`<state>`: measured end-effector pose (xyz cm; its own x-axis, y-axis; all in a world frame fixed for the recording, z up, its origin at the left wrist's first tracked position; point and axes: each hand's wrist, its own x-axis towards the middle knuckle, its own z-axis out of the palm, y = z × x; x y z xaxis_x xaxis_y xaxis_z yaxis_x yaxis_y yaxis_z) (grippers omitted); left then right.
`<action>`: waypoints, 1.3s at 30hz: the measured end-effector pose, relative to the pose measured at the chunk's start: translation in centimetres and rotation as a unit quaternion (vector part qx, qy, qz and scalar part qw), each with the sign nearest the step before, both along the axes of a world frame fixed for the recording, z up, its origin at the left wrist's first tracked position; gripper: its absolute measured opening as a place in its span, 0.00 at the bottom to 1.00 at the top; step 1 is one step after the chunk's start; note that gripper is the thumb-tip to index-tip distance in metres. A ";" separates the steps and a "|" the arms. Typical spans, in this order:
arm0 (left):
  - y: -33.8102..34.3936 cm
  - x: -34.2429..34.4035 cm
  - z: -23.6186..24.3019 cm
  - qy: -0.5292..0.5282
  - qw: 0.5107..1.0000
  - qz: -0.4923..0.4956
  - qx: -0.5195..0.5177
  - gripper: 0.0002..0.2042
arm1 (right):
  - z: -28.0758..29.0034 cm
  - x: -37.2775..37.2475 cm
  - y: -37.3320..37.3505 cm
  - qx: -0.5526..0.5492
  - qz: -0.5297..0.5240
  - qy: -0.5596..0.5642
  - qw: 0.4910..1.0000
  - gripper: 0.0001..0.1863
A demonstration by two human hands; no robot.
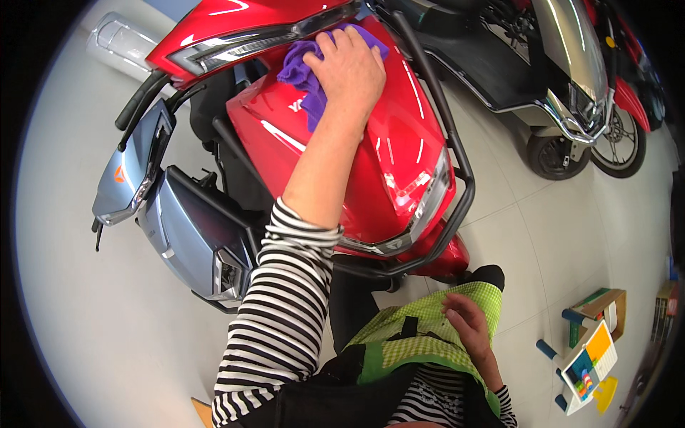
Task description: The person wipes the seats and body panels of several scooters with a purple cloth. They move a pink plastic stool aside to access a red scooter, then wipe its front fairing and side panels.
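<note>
Wiping seems in hand: the left hand [349, 75] spreads over a purple cloth [294, 68] on the red scooter [382, 160], the right hand [469, 324] looks empty, and the next stroke calls for even pressure.

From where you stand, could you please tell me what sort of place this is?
Probably a scooter showroom or shop: a red scooter, a blue-grey scooter and a champagne-and-black scooter stand close together indoors.

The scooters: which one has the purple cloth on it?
The red scooter in the middle: the left hand holds the purple cloth against its front. The blue-grey scooter at left and the scooter at upper right have none.
</note>
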<state>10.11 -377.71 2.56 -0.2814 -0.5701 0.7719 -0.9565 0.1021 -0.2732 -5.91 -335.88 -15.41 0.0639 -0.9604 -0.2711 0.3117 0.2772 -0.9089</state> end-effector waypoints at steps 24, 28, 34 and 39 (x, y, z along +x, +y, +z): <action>7.4 -3.7 -7.1 -0.218 0.958 -0.168 0.075 0.10 | -3.0 -1.4 0.9 0.016 -0.053 0.027 0.998 0.19; 6.7 -5.6 -6.2 -0.312 0.925 -0.167 0.135 0.12 | -3.5 -2.2 1.7 0.023 -0.051 0.034 0.998 0.19; -3.3 -3.8 0.9 -0.224 0.965 -0.133 0.035 0.14 | -5.7 -2.9 3.2 0.061 -0.100 0.031 0.993 0.19; -3.8 -4.9 -0.4 -0.210 0.973 -0.089 0.031 0.15 | -7.3 -3.2 3.0 0.074 -0.083 0.051 0.992 0.20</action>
